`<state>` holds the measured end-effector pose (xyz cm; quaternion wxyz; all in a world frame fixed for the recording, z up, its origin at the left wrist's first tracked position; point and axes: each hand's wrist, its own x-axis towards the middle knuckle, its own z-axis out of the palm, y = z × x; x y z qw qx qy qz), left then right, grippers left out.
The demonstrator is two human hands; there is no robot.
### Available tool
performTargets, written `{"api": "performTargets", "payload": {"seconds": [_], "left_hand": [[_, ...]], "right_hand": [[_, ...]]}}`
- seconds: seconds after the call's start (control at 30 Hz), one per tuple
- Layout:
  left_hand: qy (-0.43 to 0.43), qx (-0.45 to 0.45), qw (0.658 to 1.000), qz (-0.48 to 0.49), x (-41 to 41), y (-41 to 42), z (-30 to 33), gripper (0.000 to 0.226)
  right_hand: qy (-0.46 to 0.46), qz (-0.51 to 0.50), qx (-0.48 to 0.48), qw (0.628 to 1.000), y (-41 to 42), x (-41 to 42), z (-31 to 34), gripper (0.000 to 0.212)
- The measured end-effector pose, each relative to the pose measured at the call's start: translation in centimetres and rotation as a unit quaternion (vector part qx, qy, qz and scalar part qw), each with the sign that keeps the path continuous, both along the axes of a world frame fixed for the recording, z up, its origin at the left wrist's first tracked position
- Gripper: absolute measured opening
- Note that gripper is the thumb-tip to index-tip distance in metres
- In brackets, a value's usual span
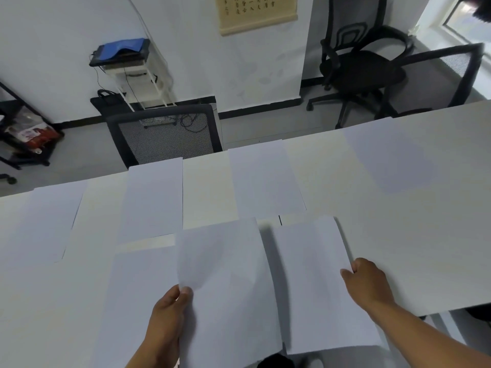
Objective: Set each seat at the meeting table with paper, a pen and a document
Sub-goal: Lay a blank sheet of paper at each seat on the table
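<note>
Several white paper sheets lie on the white meeting table. Along the far edge lie a left sheet, a middle sheet, one further right and a faint one. My left hand pinches the left edge of a sheet lifted above the table near me. My right hand grips the right edge of another sheet beside it. One more sheet lies flat at the near left. No pen or document shows.
A mesh-backed office chair is pushed in at the table's far side. Another black chair stands by the wall at the right, with a third chair back near the window. A small white shelf and a dark rack stand at the left.
</note>
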<state>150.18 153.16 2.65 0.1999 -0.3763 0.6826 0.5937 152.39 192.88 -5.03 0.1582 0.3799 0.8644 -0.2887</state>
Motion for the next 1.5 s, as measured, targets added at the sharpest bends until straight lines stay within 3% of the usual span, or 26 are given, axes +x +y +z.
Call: {"api": "performTargets", "payload": {"seconds": [0.33, 0.53, 0.67, 0.73, 0.8, 0.9, 0.97, 1.07, 1.33, 1.5], "left_hand": [[-0.015, 0.02, 0.999, -0.031, -0.3, 1.4, -0.7, 0.027], [-0.014, 0.05, 0.998, -0.048, -1.0, 2.7, -0.7, 0.027], [-0.009, 0.07, 0.996, -0.059, -1.5, 4.7, -0.8, 0.027], [-0.006, 0.086, 0.993, -0.077, -1.8, 6.6, -0.8, 0.027], [-0.003, 0.093, 0.991, -0.099, -1.8, 8.9, -0.6, 0.028], [-0.001, 0.103, 0.986, -0.133, -1.6, 12.9, -0.4, 0.029], [0.006, 0.103, 0.983, -0.15, -1.4, 15.3, -0.6, 0.028], [0.025, 0.083, 0.977, -0.194, -0.9, 19.3, -1.5, 0.027], [-0.018, 0.066, 0.982, -0.175, 2.2, 32.6, -3.0, 0.03], [-0.039, 0.035, 0.978, -0.204, 4.3, 42.0, -4.2, 0.033]], "right_hand": [[-0.051, 0.056, 0.041, 0.996, 0.2, -1.1, -0.9, 0.03], [-0.077, -0.002, 0.015, 0.997, 1.0, -1.0, -1.3, 0.034], [-0.04, -0.004, 0.034, 0.999, 1.5, -0.1, 0.2, 0.036], [0.017, 0.012, -0.014, 1.0, 1.7, 0.3, 1.7, 0.025], [0.049, 0.0, -0.111, 0.993, 2.2, 0.3, 3.6, 0.045], [0.063, -0.052, -0.273, 0.959, 3.0, 0.7, 6.3, 0.05], [0.076, -0.067, -0.328, 0.939, 3.9, 1.1, 7.1, 0.051], [0.103, -0.067, -0.327, 0.937, 7.0, 2.0, 7.2, 0.04], [0.085, -0.052, -0.288, 0.953, 21.4, 5.2, 5.5, 0.032], [0.084, -0.017, -0.241, 0.967, 31.5, 5.9, 5.3, 0.038]]}}
